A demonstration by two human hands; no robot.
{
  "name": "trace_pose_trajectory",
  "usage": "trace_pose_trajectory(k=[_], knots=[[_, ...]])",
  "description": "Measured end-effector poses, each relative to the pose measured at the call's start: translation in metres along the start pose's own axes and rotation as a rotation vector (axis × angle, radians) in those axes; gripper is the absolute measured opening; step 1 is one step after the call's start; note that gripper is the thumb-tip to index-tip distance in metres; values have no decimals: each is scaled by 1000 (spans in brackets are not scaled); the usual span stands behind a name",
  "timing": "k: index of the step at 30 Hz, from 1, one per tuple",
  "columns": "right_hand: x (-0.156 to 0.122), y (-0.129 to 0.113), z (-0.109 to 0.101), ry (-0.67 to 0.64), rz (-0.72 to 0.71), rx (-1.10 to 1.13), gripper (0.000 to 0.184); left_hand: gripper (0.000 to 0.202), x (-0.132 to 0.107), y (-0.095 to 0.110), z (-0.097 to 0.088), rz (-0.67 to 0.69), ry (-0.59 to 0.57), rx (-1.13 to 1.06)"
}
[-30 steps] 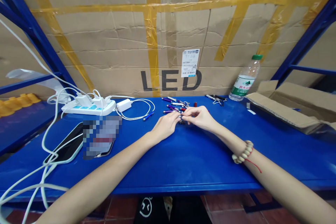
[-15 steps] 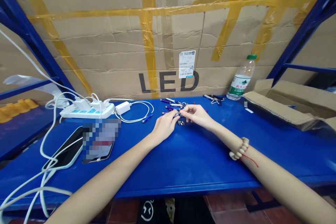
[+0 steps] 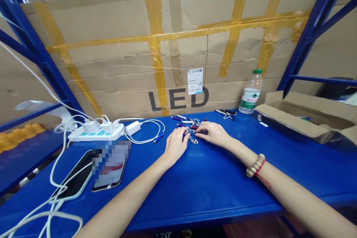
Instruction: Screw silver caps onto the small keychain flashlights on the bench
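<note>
My left hand (image 3: 175, 144) is closed at the fingertips around a small silvery metal piece (image 3: 187, 130), whose exact kind is too small to tell. Just to its right, my right hand (image 3: 214, 134) has thumb and forefinger bent together in a pinch over the pile; whatever is between them cannot be made out. Behind the fingers lie several slim pen-like tubes, among them a purple one (image 3: 175, 118) and a silver one (image 3: 187, 122). A red tube (image 3: 194, 127) shows between the hands. Small metal clips (image 3: 194, 141) rest on the blue tabletop (image 3: 212, 189) below the fingertips.
Further left lie a blue pen-like tube (image 3: 158, 138), a white power strip (image 3: 96, 132) with cables, and two phones, one with a lit screen (image 3: 110, 178). Dark and silver tubes (image 3: 227, 112), a water bottle (image 3: 251, 95) and an open cardboard box (image 3: 292, 123) stand right.
The head view has tilted upward, so everything sits lower in the picture. My hands, together over the metal piece before, are now slightly apart, the right drawn a little to the right.
</note>
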State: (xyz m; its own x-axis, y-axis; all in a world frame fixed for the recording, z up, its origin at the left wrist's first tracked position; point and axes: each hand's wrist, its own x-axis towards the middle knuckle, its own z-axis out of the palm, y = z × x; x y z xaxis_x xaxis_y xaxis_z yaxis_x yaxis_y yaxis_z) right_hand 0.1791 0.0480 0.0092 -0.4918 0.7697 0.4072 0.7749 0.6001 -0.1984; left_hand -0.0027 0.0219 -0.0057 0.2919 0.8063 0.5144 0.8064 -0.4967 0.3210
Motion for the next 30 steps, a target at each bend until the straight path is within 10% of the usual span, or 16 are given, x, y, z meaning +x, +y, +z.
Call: trace_pose_trajectory(k=[30], knots=[[0, 43, -8, -131, 326, -64, 16, 14, -1, -1, 1, -8, -6, 40]])
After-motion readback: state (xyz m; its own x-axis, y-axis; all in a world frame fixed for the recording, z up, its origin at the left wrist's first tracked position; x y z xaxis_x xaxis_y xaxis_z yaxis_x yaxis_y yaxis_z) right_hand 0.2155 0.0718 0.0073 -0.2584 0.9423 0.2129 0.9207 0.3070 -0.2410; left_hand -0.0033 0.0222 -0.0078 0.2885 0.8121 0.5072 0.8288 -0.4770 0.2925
